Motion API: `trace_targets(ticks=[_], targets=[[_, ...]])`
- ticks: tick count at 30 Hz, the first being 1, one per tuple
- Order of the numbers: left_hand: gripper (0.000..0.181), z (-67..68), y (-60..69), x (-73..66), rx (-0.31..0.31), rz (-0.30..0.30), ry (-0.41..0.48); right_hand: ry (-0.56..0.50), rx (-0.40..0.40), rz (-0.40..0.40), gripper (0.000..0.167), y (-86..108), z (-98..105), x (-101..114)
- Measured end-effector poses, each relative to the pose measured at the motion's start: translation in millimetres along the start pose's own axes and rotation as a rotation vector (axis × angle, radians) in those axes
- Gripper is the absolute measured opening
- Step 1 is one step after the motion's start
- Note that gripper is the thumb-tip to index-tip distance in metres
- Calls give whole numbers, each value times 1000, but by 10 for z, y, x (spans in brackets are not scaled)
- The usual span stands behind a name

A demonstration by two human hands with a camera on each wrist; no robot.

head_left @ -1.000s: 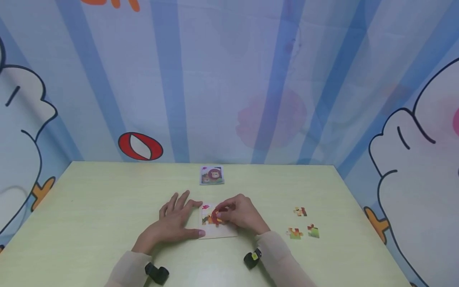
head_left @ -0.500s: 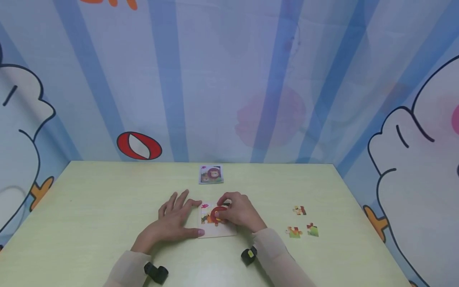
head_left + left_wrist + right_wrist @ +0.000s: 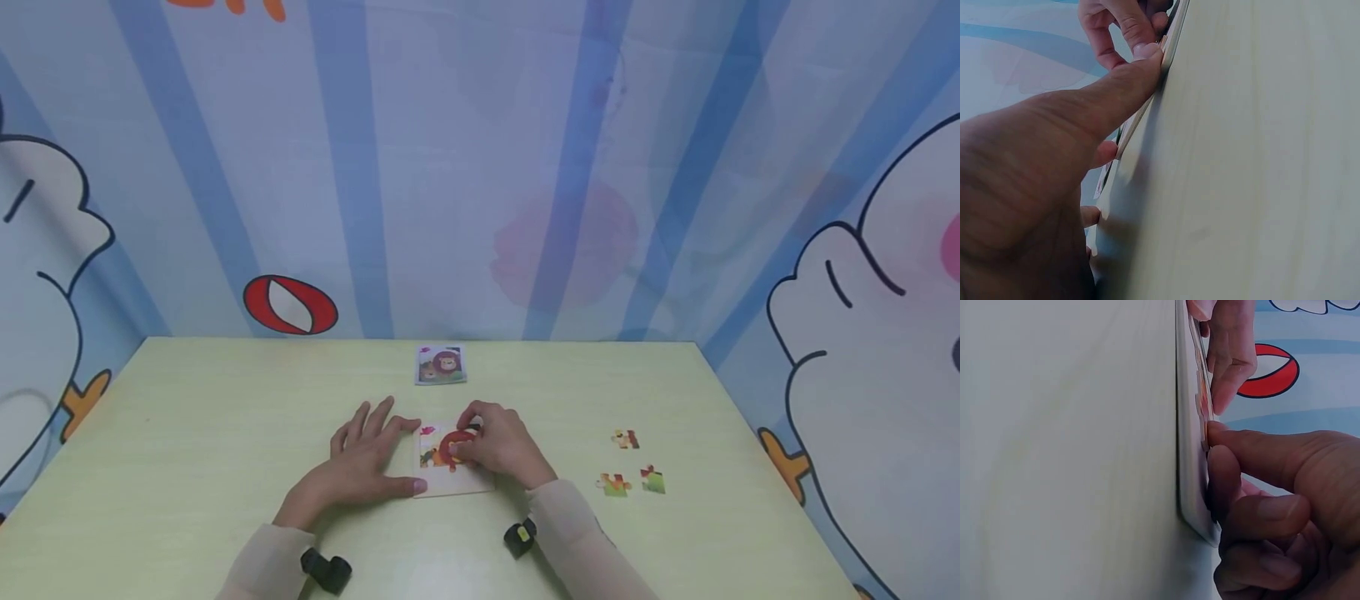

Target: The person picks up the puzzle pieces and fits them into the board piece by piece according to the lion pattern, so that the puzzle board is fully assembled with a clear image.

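Note:
A white puzzle board (image 3: 453, 483) lies flat on the table with joined pieces showing a red-maned lion (image 3: 450, 446) on its upper part. Along its left edge, the left hand (image 3: 356, 471) is spread, thumb on the lower left corner and index finger at the upper left. Over the board's upper right, the right hand (image 3: 506, 442) has thumb and index finger bent onto a puzzle piece, mostly hidden under them. In the right wrist view the right hand's fingertips (image 3: 1219, 437) meet at the pieces on the board (image 3: 1188, 425).
Right of the board, three loose puzzle pieces (image 3: 626, 439), (image 3: 615, 485), (image 3: 653, 480) lie on the table (image 3: 225, 417). A lion picture card (image 3: 440, 365) is behind the board, near the table's back edge. A striped curtain (image 3: 450, 167) hangs beyond.
The right hand has shifted slightly on the board, its index finger now farther back and bent more. The left hand has stayed in place on the board's left edge.

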State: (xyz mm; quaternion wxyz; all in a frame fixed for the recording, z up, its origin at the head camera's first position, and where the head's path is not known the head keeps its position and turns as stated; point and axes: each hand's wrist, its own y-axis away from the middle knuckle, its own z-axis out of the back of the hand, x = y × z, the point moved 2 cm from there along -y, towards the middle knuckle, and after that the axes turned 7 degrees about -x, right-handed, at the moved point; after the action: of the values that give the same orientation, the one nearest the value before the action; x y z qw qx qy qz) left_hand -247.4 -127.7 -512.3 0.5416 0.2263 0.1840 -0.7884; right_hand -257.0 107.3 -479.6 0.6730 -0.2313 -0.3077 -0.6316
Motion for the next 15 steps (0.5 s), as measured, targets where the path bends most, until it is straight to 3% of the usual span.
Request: trace_targets(ticks=[7,15], targets=[[93,42,38,-44,4,-15,30,-31,2,24,22,30,27,-62],[92,27,26,-22,-9,-15,19,-58,-32,65,15,65,246,-175]])
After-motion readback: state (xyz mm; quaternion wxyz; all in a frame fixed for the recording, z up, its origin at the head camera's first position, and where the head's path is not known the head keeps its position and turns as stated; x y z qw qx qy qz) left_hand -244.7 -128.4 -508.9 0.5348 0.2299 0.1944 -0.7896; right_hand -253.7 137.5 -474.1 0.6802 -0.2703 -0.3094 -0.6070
